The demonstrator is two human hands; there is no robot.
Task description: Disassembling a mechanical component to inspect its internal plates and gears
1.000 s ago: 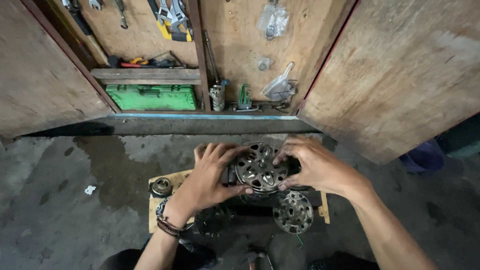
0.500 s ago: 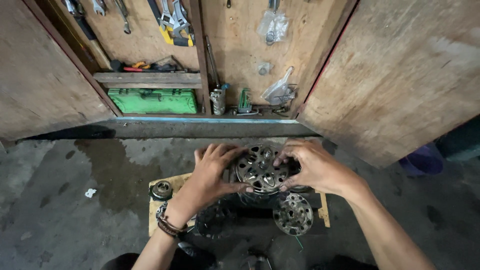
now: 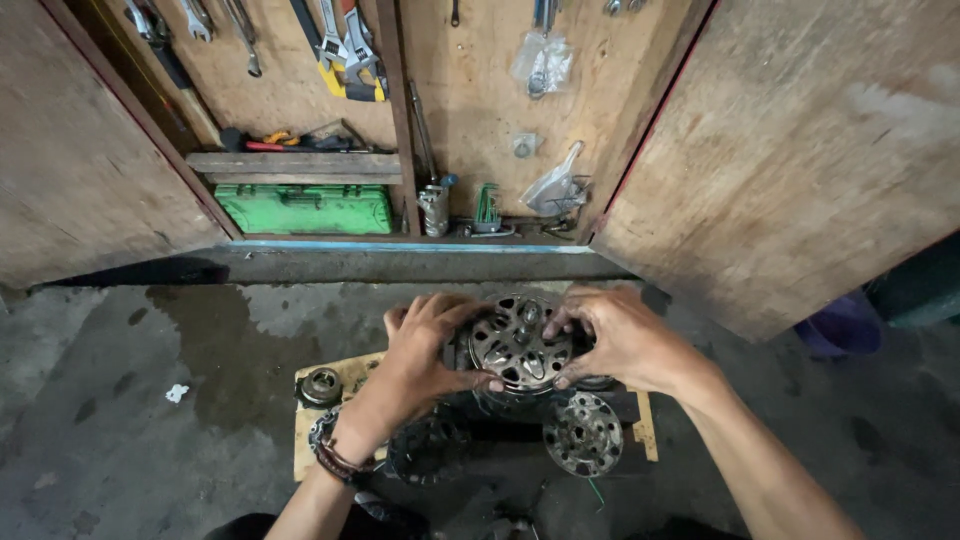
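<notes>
1. Hub: a round, perforated metal disc with a raised centre boss, held between both hands above a board that lies on the concrete floor.
2. Left hand: its fingers wrap the hub's left rim, thumb pressed at the lower edge. They are closed on the part.
3. Right hand: its fingers curl over the right rim and upper face, likewise closed on the hub.
4. Handling, as judged: cast metal, stiff and fairly heavy. The dark sheen suggests oil, so it is probably slippery. Grip at opposite rim edges, not by the boss.
5. Below the right fingers: a second disc rests on the board. Below the left fingers lies a dark toothed ring.
6. Left of the left wrist: a small bearing sits at the board's corner.
7. Beyond the fingers: an open cabinet holds a green box and hanging wrenches.
</notes>
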